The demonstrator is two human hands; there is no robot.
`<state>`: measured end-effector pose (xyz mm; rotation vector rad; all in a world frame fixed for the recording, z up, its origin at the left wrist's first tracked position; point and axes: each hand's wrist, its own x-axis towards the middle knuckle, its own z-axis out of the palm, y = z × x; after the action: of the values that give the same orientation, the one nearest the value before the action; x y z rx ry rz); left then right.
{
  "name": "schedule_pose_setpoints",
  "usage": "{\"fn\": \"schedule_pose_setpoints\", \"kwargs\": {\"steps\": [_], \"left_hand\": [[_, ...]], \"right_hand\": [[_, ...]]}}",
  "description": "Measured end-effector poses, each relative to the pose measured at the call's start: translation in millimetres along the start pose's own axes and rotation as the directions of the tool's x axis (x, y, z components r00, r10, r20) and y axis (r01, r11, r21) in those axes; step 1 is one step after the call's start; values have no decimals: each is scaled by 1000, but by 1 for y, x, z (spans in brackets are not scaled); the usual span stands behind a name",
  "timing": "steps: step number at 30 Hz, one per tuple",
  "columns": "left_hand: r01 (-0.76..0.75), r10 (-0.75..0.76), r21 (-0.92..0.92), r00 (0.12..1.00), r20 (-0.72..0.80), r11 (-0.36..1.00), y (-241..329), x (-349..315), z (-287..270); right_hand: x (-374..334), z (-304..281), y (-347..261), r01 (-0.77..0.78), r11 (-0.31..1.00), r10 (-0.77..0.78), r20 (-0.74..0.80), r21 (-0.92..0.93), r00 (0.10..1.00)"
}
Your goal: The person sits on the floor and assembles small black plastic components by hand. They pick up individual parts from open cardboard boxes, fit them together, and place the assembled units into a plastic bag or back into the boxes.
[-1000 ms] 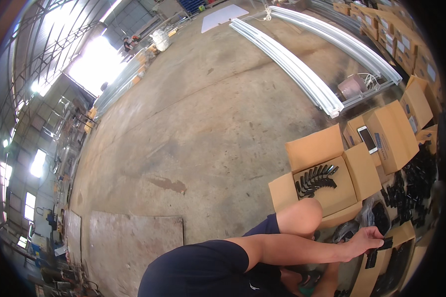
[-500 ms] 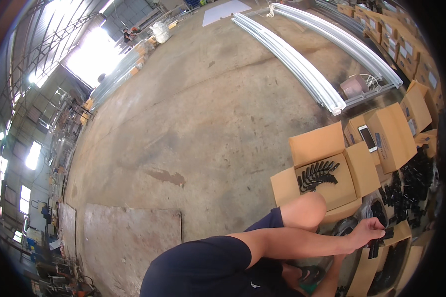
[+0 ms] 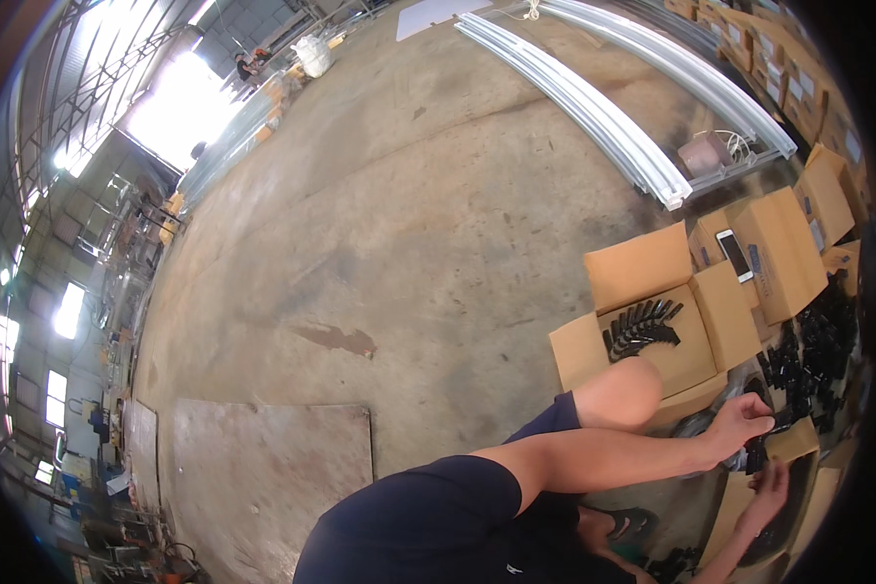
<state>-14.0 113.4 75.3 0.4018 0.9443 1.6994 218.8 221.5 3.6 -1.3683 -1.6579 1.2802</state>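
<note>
My left hand [image 3: 733,430] reaches right across my raised knee and pinches a small black plastic piece [image 3: 781,425] between thumb and fingers. Another black piece [image 3: 755,456] shows upright just under this hand. My right hand [image 3: 769,498] comes up from the lower edge, fingers loosely apart, close below that piece; whether they touch is unclear. Both hands are over a narrow open cardboard box [image 3: 801,440] with dark contents. To the left, a larger open carton [image 3: 693,362] holds a fanned row of slim black pieces [image 3: 642,331].
A heap of loose black pieces [image 3: 820,355] lies to the right. A phone [image 3: 735,256] rests on a cardboard box [image 3: 777,258]. Beyond are long white metal profiles [image 3: 594,112], a pinkish block [image 3: 704,153] and stacked cartons [image 3: 798,92]. A flat sheet [image 3: 273,477] lies on the floor.
My right hand has come up into view beneath my left hand. My left hand has shifted slightly up and right in the picture, as the whole view has moved a little.
</note>
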Motion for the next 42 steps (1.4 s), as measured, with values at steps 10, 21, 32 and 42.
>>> {"fn": "schedule_pose_setpoints", "kwargs": {"steps": [10, 21, 32, 42], "left_hand": [[-79, 72, 85, 994, 81, 993, -21, -9, 10], [-288, 258, 266, 956, 142, 920, -22, -18, 18], [-301, 283, 241, 953, 108, 923, -37, -12, 13], [-319, 305, 244, 948, 95, 916, -46, -1, 8]], "right_hand": [[-53, 8, -52, 45, 955, 9, -177, 295, 984], [-57, 53, -59, 62, 921, 8, -178, 385, 984], [-44, 66, -36, -66, 672, 173, -70, 737, 982], [-37, 66, -25, -42, 736, 144, -96, 675, 985]]}}
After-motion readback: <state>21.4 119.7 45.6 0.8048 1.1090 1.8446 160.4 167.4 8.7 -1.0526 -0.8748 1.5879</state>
